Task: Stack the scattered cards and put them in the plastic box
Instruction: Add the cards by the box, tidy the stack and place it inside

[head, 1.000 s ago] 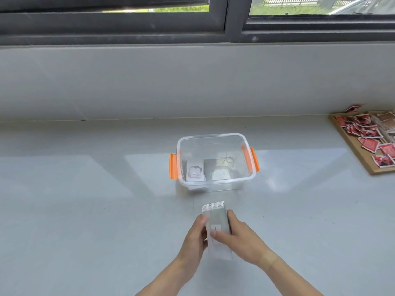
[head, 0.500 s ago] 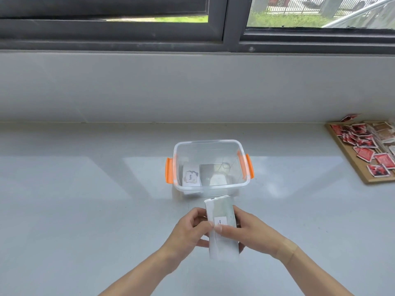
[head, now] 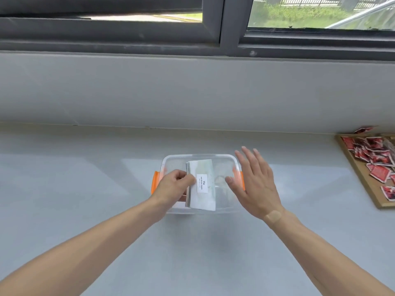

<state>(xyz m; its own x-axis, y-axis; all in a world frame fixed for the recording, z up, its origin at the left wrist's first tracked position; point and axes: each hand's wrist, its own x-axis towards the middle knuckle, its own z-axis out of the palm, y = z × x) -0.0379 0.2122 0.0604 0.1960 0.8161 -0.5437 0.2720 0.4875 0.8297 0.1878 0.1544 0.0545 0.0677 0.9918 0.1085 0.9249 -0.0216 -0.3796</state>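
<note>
clear plastic box on worktop, left hand grip pinching card stack over it, long axis near-far, right hand spread, released.

Card stack over the plastic box

The left hand pinches the card stack above the clear plastic box; the right hand hovers flat, fingers spread, touching nothing, beside it.
</note>
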